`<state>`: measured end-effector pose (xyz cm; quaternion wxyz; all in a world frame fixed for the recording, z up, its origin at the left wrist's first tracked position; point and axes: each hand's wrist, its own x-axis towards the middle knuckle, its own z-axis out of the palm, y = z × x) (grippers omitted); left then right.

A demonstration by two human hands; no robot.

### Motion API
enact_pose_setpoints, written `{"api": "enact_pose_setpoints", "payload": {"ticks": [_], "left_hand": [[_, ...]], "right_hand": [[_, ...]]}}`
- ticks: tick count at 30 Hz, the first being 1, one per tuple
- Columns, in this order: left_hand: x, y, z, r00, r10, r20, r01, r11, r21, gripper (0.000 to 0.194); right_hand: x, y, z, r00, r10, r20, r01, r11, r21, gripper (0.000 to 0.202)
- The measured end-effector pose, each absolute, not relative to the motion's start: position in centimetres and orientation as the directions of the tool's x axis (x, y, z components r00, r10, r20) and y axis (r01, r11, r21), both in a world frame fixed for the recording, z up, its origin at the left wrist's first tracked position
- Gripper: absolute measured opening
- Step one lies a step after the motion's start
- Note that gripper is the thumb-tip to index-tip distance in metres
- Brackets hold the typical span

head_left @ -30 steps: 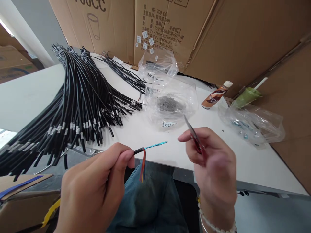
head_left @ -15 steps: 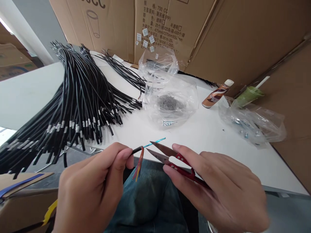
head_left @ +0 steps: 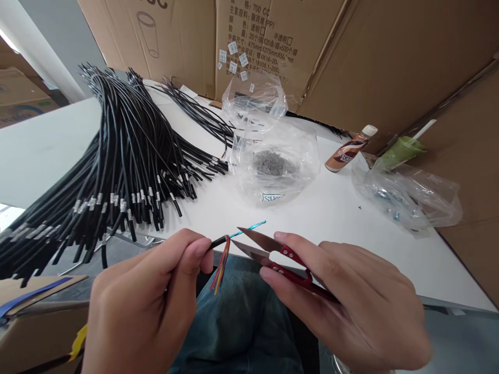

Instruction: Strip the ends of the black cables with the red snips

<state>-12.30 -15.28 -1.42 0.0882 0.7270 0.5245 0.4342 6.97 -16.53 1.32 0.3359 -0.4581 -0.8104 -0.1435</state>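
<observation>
Between thumb and forefinger, my left hand (head_left: pixel 156 291) pinches a black cable (head_left: pixel 218 242) close to its stripped end. From that end a light-blue twisted strand (head_left: pixel 255 226) sticks out to the right. Several thin red, orange and yellow wires (head_left: pixel 221 267) hang down beside it. My right hand (head_left: pixel 346 291) is closed round red-handled thread snips (head_left: pixel 290 265). Their blades are apart, with the upper tip at the blue strand and the lower tip near the cable's cut end. I cannot tell whether the upper blade touches the strand.
A large bundle of black cables (head_left: pixel 128 145) lies at left on the white table (head_left: pixel 409 265). Clear plastic bags (head_left: pixel 288 150), a brown drink bottle (head_left: pixel 351 149) and a green cup (head_left: pixel 403 151) stand further back. Cardboard boxes (head_left: pixel 187 47) rise behind.
The snips have shifted slightly left, so the blade tips are nearer the cable's end. My left hand has moved a little left too, still pinching the cable.
</observation>
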Motion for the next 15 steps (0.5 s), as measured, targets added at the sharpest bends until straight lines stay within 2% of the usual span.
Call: {"api": "enact_pose_setpoints", "payload": {"ticks": [15], "left_hand": [[-12.49,-15.24,-1.48,0.085,0.847,0.524,0.733,-0.409,0.543,0.029]], "right_hand": [[6.67,-16.32,1.14,-0.307,0.661,0.685,0.851,0.513,-0.113,0.019]]}}
